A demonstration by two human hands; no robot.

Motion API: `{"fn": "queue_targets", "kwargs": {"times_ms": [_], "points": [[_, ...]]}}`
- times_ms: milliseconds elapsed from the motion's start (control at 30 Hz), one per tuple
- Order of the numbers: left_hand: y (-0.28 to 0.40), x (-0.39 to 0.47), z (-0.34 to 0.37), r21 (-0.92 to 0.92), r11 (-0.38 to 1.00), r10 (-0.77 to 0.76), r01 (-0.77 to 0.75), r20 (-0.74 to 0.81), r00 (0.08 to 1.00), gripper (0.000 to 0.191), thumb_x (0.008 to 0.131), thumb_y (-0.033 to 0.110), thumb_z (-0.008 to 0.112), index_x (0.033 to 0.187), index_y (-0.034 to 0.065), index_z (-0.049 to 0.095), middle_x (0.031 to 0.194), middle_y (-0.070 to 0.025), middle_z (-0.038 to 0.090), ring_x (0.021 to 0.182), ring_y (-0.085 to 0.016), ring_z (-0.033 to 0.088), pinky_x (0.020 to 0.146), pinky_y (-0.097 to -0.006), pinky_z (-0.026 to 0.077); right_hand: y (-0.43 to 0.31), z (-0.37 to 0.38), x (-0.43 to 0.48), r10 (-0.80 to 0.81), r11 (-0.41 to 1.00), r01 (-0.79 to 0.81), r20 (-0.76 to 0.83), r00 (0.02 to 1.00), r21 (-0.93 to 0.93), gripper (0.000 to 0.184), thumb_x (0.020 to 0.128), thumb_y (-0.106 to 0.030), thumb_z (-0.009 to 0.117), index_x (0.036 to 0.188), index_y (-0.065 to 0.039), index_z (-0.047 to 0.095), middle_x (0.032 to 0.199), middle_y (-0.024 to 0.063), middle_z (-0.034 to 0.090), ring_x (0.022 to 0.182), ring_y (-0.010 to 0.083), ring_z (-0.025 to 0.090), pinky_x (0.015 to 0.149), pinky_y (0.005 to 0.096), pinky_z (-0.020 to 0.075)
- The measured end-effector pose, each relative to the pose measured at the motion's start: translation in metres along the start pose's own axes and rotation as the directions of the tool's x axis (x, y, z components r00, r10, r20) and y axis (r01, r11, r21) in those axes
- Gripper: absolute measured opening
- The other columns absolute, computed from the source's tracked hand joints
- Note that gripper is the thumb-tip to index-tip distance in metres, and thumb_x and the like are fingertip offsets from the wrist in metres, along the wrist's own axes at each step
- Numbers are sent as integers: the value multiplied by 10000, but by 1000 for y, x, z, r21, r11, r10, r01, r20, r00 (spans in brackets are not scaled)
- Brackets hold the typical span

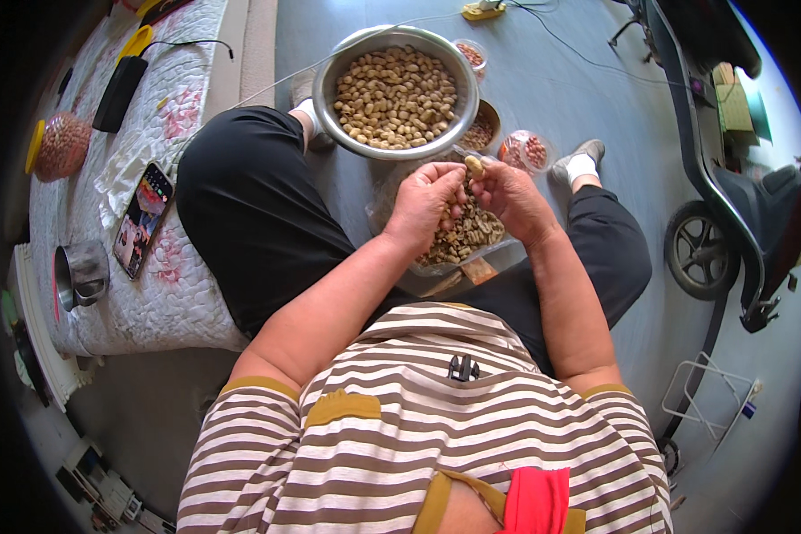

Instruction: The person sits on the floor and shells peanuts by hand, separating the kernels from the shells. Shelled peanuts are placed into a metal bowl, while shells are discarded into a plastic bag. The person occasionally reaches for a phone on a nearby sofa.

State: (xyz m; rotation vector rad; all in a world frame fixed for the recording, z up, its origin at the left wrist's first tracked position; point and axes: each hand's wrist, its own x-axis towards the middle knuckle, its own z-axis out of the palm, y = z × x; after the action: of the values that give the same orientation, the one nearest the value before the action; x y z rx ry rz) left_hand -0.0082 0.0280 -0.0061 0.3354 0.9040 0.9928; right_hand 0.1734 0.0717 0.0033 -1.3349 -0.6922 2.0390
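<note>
My left hand point(429, 203) and my right hand point(512, 199) meet above a clear plastic bag point(434, 268) of broken peanut shells point(466, 241). An unshelled peanut point(474, 167) is pinched in the fingertips of my right hand. Close beside it, my left thumb and index finger press together while the other fingers curl inward; whether anything lies within them is hidden. Just beyond the hands stands a metal basin point(325, 110) heaped with unshelled peanuts point(397, 97). To its right are a bowl of reddish kernels point(478, 132) and a clear plastic jar with kernels point(526, 152).
Another small tub of kernels point(470, 55) stands behind the basin. On the quilted bed point(193, 304) at left lie a smartphone point(143, 220), a metal mug point(81, 275), a yellow-lidded jar point(60, 147) and a black device point(121, 93). A scooter point(701, 250) stands at right; cables cross the floor.
</note>
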Motion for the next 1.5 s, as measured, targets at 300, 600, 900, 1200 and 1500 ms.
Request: {"fn": "queue_targets", "kwargs": {"times_ms": [300,600,900,1200,1500], "points": [[-2,-11,4,138,987,-95,81,100,990,182,1002,196,652,1111,51,645,787,-3,635,568,-55,542,434,-178,355,28,-3,-45,-62,994,58,-46,997,-91,261,1039,-300,562,974,-72,669,803,-15,636,675,39,542,618,203,460],[-18,-20,11,523,846,76,-100,68,995,142,968,139,667,1041,20,640,750,-7,628,562,-53,536,457,-208,404,53,13,-65,-560,637,375,-71,825,-674,196,1019,-169,627,957,11,670,786,49,668,728,93,588,659,277,493],[-29,-26,7,474,880,5,-5,1,1000,91,905,69,644,984,28,627,718,-29,628,535,-83,541,445,-229,407,84,25,-59,-676,544,310,-189,712,-780,183,973,-207,626,918,-39,673,827,187,692,772,375,681,689,440,529],[-25,-32,7,384,923,-10,18,-24,1000,84,939,87,623,1008,38,621,734,-14,617,541,-74,525,410,-224,371,96,21,-44,-546,774,337,-294,785,-536,262,1041,-243,562,955,-24,677,758,106,666,679,229,628,650,339,501],[-31,-21,-6,849,329,420,-414,261,869,137,947,153,674,983,24,643,823,-91,700,687,-167,667,614,-312,543,86,13,-46,-228,968,242,-161,960,67,243,1082,-226,490,1119,-83,683,906,-35,646,719,45,529,624,205,431]]}}
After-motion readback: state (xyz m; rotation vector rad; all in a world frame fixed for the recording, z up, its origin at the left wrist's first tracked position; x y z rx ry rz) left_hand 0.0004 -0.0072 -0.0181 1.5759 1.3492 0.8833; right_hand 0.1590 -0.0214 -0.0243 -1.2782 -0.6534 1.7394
